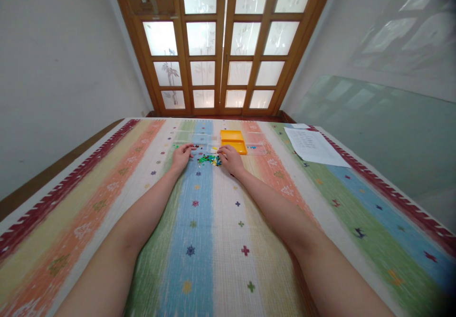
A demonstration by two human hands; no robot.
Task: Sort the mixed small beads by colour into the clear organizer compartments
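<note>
A small pile of tiny green, blue, yellow and dark pieces (209,160) lies on the tablecloth between my hands. My left hand (182,157) rests left of the pile, at the near edge of a clear plastic box (203,139); its thumb and fingers are apart. Dark bits show by its fingertips, and green bits lie in the box beyond. At the pile's right side, my right hand (231,159) has its fingers drawn together; anything between them is too small to make out. White and yellow bits (214,149) sit just past its fingertips.
Behind my right hand stands an open orange-yellow plastic box (233,135). Beside it, a clear container (256,149) has a few blue bits. White paper sheets (313,145) lie at the right on the striped tablecloth (199,222). Wood-framed glass doors (221,46) rise beyond the table.
</note>
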